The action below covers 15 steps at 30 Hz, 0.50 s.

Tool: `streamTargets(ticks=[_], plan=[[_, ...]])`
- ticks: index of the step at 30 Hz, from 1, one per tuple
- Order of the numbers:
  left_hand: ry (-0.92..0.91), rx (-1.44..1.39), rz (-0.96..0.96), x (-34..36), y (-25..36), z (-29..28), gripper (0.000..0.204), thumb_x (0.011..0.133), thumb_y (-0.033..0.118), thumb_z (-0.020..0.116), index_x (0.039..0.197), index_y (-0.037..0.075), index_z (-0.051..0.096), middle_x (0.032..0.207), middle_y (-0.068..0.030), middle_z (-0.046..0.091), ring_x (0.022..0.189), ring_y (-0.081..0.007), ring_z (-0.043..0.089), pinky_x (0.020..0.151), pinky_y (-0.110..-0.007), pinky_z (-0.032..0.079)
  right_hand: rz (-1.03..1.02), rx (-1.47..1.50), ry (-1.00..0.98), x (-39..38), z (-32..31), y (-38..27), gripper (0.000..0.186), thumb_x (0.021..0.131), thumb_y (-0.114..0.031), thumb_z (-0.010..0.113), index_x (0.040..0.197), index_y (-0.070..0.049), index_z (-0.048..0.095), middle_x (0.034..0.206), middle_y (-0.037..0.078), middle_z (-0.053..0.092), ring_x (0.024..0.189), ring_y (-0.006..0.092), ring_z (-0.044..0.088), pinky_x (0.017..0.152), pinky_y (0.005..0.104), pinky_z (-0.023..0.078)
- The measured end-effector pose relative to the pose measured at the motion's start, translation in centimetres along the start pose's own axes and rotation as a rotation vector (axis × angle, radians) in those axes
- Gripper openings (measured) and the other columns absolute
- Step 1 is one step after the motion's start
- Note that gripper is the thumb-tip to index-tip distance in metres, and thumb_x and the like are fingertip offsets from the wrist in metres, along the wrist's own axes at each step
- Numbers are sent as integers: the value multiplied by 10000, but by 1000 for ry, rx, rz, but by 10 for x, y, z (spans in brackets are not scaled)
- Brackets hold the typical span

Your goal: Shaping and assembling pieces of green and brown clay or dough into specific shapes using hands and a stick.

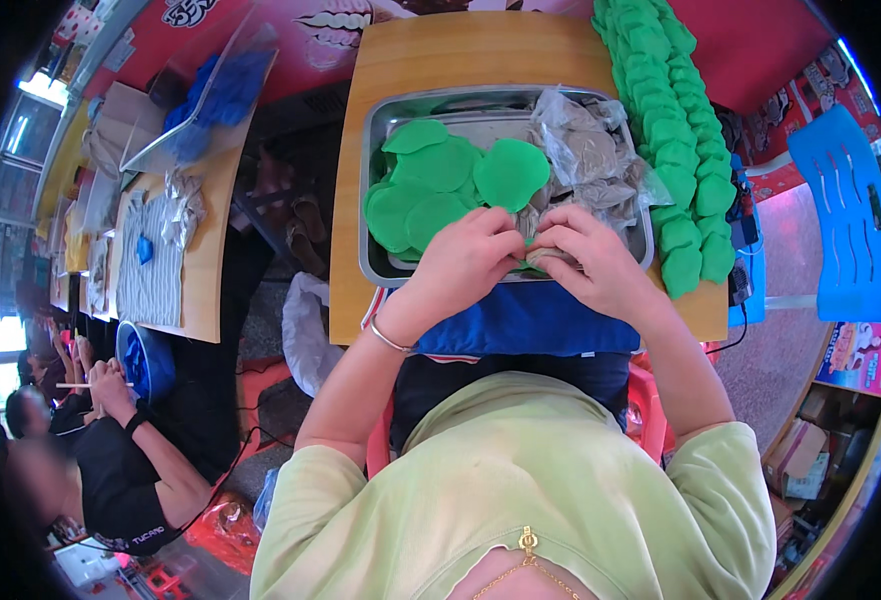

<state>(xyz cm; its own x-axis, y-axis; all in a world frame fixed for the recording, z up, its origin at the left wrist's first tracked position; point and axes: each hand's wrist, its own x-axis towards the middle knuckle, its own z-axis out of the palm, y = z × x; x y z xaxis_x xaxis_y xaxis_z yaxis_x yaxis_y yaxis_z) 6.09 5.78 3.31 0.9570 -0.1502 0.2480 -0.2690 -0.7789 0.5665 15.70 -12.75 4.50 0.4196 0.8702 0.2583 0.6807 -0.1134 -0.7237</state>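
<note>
Just below the centre of the frame, a small piece of green dough [532, 252] sits pinched between two hands, mostly hidden by the fingers, so its exact shape cannot be told. It is held over the near rim of a rectangular metal tray [377, 262] on a wooden table [440, 55]. In the left half of the tray lie several flat round green dough discs [440, 180], overlapping one another, smooth and bright green. In the right half lies a crumpled clear plastic bag [585, 160] with a greyish filling showing through it. Along the right edge of the table, from the top of the frame down to beside the tray, runs a long row of folded green dumplings [675, 140], packed closely together. The left hand [470, 262] curls inward from the left, fingers narrowly closed on the dough, with a thin bracelet [388, 338] on the wrist. The right hand [592, 262] meets it from the right, fingertips narrow and pressed against the same piece, the two hands touching. A blue cloth [530, 320] lies between the table edge and the person's light green shirt [510, 480] in the lower part of the frame.
</note>
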Motion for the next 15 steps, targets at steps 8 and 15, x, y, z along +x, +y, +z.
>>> streamTargets(ticks=[8,15], plan=[[114,-56,58,0,2,-1,119,695,69,673,786,70,597,862,-59,536,866,-255,550,703,-370,471,-58,-138,56,5,5,2,135,731,-40,673,837,-39,590,803,96,562,725,281,575,632,353,470],[48,-38,15,0,2,0,118,669,82,694,733,69,596,810,-39,539,850,-243,550,688,-363,474,-40,-195,40,4,8,-1,160,700,-48,690,805,-43,570,805,93,536,716,272,571,618,354,469]])
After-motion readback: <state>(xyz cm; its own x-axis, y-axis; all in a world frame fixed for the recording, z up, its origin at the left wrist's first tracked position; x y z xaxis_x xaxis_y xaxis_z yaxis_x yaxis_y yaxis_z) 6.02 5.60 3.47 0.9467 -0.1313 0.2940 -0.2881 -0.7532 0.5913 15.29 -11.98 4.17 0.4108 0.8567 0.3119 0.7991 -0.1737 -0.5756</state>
